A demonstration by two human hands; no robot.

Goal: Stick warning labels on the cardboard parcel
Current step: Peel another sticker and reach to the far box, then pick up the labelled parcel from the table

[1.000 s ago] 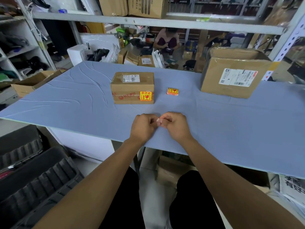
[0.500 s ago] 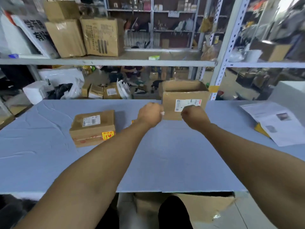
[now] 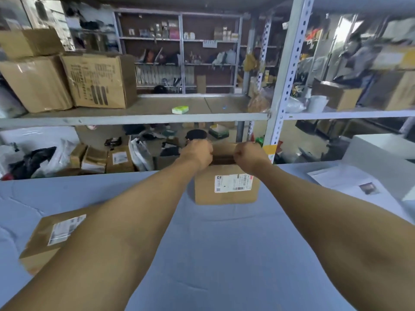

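Both arms reach forward over the blue table cover (image 3: 224, 254). The left hand (image 3: 197, 153) and right hand (image 3: 249, 156) are curled into fists at the top edge of the far cardboard parcel (image 3: 225, 184); whether they pinch anything cannot be told. The left forearm covers part of a second, flatter parcel (image 3: 47, 239). Loose papers (image 3: 350, 182) lie right. Metal shelving (image 3: 143, 116) with cartons stands behind.

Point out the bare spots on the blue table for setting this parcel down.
Free: blue table between the forearms, before the larger parcel. Crowded: small parcel at left, papers at right, and both hands at the larger parcel's top.
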